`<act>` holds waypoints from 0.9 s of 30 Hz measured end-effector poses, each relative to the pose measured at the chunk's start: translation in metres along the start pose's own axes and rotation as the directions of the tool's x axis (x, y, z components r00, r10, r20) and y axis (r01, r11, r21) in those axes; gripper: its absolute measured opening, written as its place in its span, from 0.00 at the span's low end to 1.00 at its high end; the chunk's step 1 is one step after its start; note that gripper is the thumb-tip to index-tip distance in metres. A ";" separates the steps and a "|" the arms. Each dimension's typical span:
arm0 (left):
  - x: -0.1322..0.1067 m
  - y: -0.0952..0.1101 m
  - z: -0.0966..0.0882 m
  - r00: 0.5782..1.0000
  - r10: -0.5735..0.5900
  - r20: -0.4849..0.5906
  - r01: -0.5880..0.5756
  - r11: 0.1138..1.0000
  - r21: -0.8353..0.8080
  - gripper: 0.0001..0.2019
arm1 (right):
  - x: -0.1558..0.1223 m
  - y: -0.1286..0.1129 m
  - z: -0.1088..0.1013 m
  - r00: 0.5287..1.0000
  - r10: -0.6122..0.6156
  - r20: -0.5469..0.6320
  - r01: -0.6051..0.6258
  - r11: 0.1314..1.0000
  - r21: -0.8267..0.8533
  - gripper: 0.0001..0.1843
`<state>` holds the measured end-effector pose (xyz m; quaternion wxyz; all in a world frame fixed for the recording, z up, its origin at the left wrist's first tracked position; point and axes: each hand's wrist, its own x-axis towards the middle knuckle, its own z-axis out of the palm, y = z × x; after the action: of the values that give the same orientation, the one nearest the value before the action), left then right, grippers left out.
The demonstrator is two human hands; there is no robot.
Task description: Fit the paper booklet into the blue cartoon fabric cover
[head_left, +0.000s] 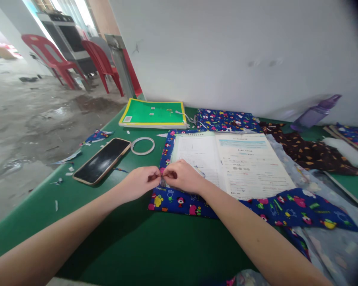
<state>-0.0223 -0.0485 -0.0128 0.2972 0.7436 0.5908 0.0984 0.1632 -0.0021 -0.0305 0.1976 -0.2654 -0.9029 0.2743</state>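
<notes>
An open book (250, 163) with printed pages lies on blue cloth (193, 206) patterned with cartoon animals, which sticks out past the book's left and front edges. At the cloth's left border my left hand (141, 180) and my right hand (185, 174) meet, fingertips pinched together on the edge. Something small and shiny shows just under the fingers; I cannot make out what it is. My right hand rests partly over the left page. A roll of clear tape (142, 146) lies flat beyond my left hand, near a dark-screened phone (103, 161).
Behind are a green book (155, 113) and a folded blue patterned piece (228, 120). Brown cloth (304, 149), a purple bottle (316, 113) and loose cloth strips lie to the right. Scraps litter the green table's (125, 246) left side. Red chairs (52, 55) stand beyond.
</notes>
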 end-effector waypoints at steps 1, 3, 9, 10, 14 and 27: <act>0.000 0.000 0.000 1.000 -0.002 0.002 0.002 1.000 -0.003 0.10 | 0.000 0.000 0.000 1.000 -0.001 -0.004 0.001 1.000 0.009 0.06; 0.000 -0.001 0.001 1.000 -0.003 0.004 0.003 1.000 -0.012 0.10 | 0.000 0.001 0.000 1.000 -0.001 -0.015 0.001 1.000 0.031 0.06; 0.001 -0.003 0.001 1.000 0.012 -0.005 -0.012 1.000 -0.013 0.10 | -0.001 -0.001 -0.002 0.998 0.058 -0.002 -0.058 0.997 0.043 0.06; 0.001 -0.003 0.001 1.000 0.012 -0.004 -0.012 1.000 -0.013 0.10 | -0.001 -0.002 -0.002 0.998 0.063 0.000 -0.063 0.997 0.043 0.06; 0.001 -0.003 0.000 1.000 0.014 -0.001 -0.014 1.000 -0.016 0.10 | -0.001 -0.003 -0.004 0.998 0.066 -0.006 -0.066 0.996 0.066 0.05; 0.002 -0.005 0.002 1.000 0.015 0.003 -0.014 0.999 -0.036 0.11 | -0.003 -0.004 -0.006 1.000 0.006 0.022 -0.007 0.998 0.056 0.08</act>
<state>-0.0251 -0.0465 -0.0181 0.3107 0.7426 0.5830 0.1098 0.1670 -0.0044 -0.0245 0.1943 -0.2599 -0.8961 0.3029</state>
